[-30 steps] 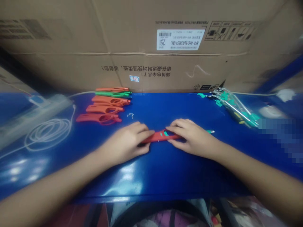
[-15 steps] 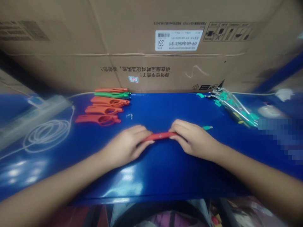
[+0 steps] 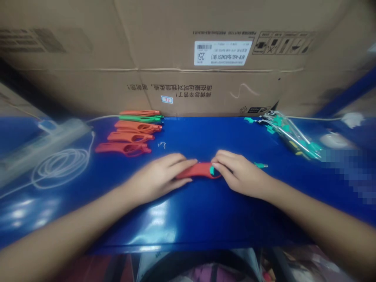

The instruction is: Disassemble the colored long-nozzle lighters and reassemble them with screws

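Between my hands, just above the blue tabletop (image 3: 188, 219), is a red utility lighter (image 3: 200, 170) with its flat side facing me. A green trigger shows in its opening near the right end. My left hand (image 3: 160, 174) has its fingers wrapped round the left end of the handle. My right hand (image 3: 237, 172) pinches the right end by the trigger, and its fingers hide that tip. Behind my right hand, a green piece with a metal tip (image 3: 261, 165) sticks out, partly hidden.
Several orange, red and green lighter bodies (image 3: 129, 136) lie in a row at the back left, with small metal bits (image 3: 161, 145) beside them. Metal tubes with green parts (image 3: 293, 135) are piled at right. A coiled white cable (image 3: 61, 166), power strip (image 3: 44, 145) and large carton (image 3: 164, 47) surround the area.
The red lighter has been turned from its narrow edge to its flat side, so the green trigger now shows. Both hands stay on its ends.
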A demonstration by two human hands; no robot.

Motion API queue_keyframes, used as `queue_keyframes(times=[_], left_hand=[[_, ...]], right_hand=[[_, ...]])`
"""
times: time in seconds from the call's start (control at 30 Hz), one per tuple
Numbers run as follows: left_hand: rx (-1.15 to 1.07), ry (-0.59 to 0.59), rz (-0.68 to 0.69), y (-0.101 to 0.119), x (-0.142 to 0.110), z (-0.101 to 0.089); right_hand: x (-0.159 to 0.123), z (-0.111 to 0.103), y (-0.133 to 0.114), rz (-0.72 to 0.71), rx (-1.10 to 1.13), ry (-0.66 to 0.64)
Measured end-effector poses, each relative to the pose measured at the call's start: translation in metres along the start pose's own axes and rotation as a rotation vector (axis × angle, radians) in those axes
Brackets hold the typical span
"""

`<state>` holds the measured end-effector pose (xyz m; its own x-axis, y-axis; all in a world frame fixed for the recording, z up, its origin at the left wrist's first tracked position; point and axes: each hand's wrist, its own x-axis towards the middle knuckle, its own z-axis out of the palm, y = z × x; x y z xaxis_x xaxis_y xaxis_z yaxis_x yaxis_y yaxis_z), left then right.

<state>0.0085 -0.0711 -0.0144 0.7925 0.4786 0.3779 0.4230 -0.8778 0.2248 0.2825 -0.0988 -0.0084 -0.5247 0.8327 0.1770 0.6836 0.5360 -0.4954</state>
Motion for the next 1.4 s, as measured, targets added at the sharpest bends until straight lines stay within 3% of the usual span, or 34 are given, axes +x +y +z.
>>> queue_keyframes(times=[0.23,0.4,0.77,0.93,1.13,1.4], left_hand=[[0.039,-0.023,0.025,0.005,0.0,0.001],[-0.033,-0.081,-0.009,0.011,0.0,0.002],[-0.16,-0.144,-0.121,-0.001,0.005,-0.011],[-0.173,-0.158,-0.132,0.005,0.004,-0.016],[-0.137,-0.192,-0.108,0.012,0.001,-0.008],[-0.224,-0.112,-0.094,0.004,0.0,-0.008]], right_hand=[[-0.001,-0.003,-0.003,-0.22,0.011,-0.009],[-0.002,0.006,-0.002,-0.307,-0.08,0.089],[0.003,-0.015,0.004,-0.153,-0.352,-0.074],[0.001,-0.008,0.003,-0.163,-0.317,-0.056],[-0.001,-0.003,-0.003,-0.265,-0.29,-0.018],[0.0,-0.01,0.0,-0.216,-0.359,0.047]])
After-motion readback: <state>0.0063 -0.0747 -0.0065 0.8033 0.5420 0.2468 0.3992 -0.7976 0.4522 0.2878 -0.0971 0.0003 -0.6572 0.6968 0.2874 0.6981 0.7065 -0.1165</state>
